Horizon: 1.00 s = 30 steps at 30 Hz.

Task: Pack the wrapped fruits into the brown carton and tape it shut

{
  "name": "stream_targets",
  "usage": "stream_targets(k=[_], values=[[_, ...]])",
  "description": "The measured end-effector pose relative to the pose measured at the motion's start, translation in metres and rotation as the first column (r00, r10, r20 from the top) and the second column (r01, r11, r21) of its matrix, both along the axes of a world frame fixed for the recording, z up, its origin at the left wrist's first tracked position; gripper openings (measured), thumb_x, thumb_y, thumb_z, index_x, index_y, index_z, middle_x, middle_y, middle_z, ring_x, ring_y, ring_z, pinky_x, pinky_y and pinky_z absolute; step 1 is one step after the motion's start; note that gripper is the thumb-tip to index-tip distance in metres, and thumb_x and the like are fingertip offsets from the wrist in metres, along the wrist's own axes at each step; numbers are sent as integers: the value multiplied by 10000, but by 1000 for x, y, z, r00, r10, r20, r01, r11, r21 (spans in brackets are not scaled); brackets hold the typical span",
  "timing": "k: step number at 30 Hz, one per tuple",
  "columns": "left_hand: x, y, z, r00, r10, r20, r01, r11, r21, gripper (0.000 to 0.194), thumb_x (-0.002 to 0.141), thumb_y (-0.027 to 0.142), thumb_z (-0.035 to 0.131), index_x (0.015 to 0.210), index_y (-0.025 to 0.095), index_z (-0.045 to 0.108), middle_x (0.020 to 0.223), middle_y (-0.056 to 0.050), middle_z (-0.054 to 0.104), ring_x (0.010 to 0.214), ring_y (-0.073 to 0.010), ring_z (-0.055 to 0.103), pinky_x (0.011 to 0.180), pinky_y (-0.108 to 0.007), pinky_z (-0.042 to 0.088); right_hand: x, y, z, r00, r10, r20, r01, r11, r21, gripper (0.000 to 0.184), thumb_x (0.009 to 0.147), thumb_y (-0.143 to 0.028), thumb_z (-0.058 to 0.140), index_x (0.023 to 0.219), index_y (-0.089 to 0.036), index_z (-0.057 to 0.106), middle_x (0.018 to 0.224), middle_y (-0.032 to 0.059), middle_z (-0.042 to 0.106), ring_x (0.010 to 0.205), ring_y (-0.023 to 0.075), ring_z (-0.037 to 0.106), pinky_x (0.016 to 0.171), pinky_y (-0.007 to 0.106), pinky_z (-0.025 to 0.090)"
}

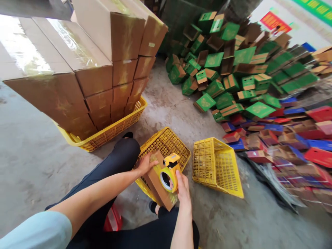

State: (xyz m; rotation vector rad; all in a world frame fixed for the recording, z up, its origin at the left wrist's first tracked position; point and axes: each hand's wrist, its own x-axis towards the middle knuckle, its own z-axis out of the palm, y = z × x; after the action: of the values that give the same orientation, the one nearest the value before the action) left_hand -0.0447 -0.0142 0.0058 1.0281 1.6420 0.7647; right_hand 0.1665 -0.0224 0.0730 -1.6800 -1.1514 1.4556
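A narrow brown cardboard box (158, 185) lies across a yellow plastic crate (168, 139) between my knees. My left hand (145, 164) grips the box's far left end, with a finger over its upper face. In my right hand (183, 188) is a yellow tape dispenser (174, 170) with a roll of tape, held right over the box. Shiny tape shows on the box's top face around the dispenser. Part of that face is hidden behind the tool and my right hand.
Sealed cartons (98, 77) stand stacked in a large yellow crate (103, 139) on the left. Another yellow crate (228, 169) rests tilted on the right. Beyond lie piles of green boxes (215, 88) and red and blue boxes (293, 138). Something red (113, 218) sits beneath my legs.
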Motion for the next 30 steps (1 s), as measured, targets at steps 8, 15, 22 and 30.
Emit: stream_targets(k=[8, 15, 22, 30], values=[[-1, 1, -1, 999, -35, -3, 35, 999, -29, 629, 863, 418, 782, 1394, 129, 609, 1372, -184, 683, 1298, -349, 626, 1085, -394, 465, 9, -3, -1, 996, 91, -3, -91, 995, -33, 616, 770, -793, 721, 798, -179, 690, 563, 38, 691, 417, 167, 600, 421, 261, 478], [-6, 5, 24, 997, 72, -4, -70, 982, 177, 648, 969, 445, 617, 1534, 164, 473, 1617, -174, 460, 1564, -334, 323, 1273, -458, 247, 9, 0, 0, 991, 129, 40, -129, 992, -13, 657, 722, -829, 727, 779, -175, 711, 599, 69, 718, 537, 226, 685, 469, 289, 524], [-20, 33, 55, 813, 130, 568, 56, 953, -298, 398, 1020, 464, 512, 1160, 120, 655, 1101, -145, 750, 1020, -250, 725, 933, -362, 588, 15, 7, -5, 984, 173, 41, -171, 984, -53, 685, 668, -843, 757, 828, -179, 707, 616, 73, 725, 578, 251, 714, 438, 281, 501], [-23, 63, 63, 693, 53, 719, 404, 798, -448, 89, 836, 201, 691, 756, 177, 661, 620, -1, 652, 589, -137, 620, 647, -245, 599, 17, 10, -1, 970, 239, 43, -235, 969, -73, 674, 675, -828, 765, 857, -181, 705, 635, 83, 735, 599, 262, 716, 461, 293, 513]])
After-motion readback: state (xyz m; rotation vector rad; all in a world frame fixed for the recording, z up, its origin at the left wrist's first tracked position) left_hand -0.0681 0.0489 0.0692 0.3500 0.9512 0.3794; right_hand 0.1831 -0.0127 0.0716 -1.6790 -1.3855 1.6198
